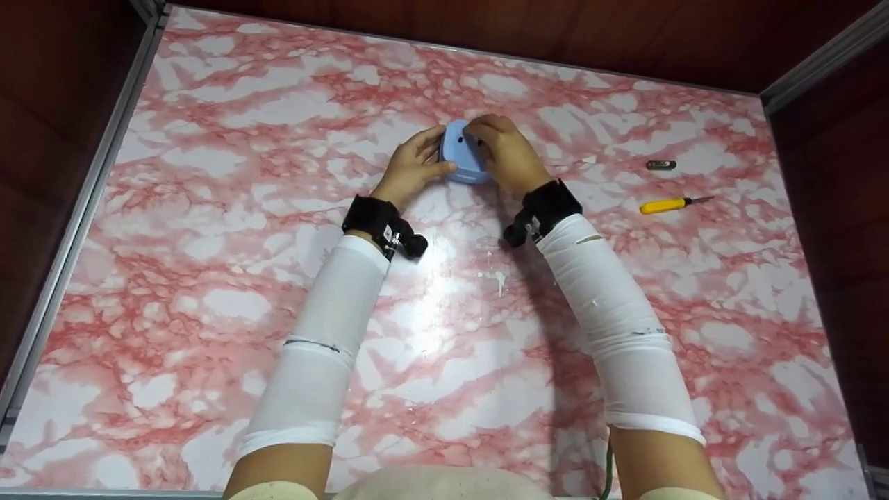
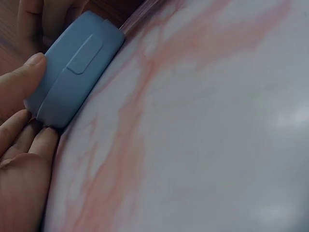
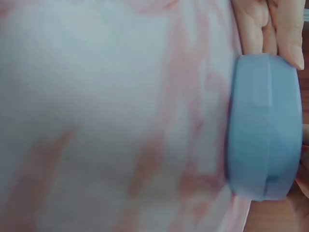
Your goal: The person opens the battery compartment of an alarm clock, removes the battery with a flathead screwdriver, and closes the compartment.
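A light blue plastic case point(image 1: 464, 158) with rounded corners and small dark holes in its upper face is between both hands, low over the table. My left hand point(image 1: 415, 165) grips its left side, thumb on the upper face and fingers at the edge below. In the left wrist view, the case point(image 2: 79, 67) shows a raised rectangular tab on its side. My right hand point(image 1: 510, 153) holds the case's right side, with bent fingers over the upper face near the holes. The right wrist view shows the case point(image 3: 263, 125) side-on; most right fingers are hidden behind it.
A small dark battery point(image 1: 660, 165) lies on the right part of the red-and-white marbled table point(image 1: 208, 208). Just in front of it is a screwdriver point(image 1: 665, 205) with a yellow handle. Dark wooden panels point(image 1: 486, 28) border the table at the back and sides.
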The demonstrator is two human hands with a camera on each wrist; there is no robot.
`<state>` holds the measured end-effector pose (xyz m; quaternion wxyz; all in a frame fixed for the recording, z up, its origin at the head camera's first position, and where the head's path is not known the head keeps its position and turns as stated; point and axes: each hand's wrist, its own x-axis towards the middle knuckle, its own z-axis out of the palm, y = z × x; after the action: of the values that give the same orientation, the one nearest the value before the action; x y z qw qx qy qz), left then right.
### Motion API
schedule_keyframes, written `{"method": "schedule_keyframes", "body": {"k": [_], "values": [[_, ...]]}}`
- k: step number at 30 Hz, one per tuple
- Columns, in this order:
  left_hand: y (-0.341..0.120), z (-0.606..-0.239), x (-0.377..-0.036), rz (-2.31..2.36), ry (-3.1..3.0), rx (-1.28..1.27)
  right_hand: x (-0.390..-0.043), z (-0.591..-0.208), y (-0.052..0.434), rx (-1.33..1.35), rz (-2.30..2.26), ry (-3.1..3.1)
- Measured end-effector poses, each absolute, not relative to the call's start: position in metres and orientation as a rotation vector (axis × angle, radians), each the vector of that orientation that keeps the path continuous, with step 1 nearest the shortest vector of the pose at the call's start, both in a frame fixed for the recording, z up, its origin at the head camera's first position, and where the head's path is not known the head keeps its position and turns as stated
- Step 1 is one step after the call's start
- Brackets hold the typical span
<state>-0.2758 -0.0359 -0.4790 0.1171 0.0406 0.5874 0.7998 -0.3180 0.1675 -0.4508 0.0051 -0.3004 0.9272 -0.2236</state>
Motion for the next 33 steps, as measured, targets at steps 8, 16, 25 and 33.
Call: {"method": "schedule_keyframes", "body": {"k": [8, 16, 25, 33], "values": [[-0.036, -0.482, -0.277, 2.367, 1.672, 0.109, -0.318, -0.462, 0.185, -0.898, -0.904, 2.918], [-0.036, -0.479, -0.276, 2.342, 1.699, 0.114, -0.309, -0.466, 0.194, -0.556, -1.304, 2.719], [-0.035, -0.477, -0.275, 2.283, 1.766, 0.129, -0.306, -0.476, 0.198, -0.413, -1.414, 2.517], [-0.035, -0.477, -0.276, 2.248, 1.831, 0.212, -0.305, -0.48, 0.197, -0.416, -1.468, 2.518]]}}
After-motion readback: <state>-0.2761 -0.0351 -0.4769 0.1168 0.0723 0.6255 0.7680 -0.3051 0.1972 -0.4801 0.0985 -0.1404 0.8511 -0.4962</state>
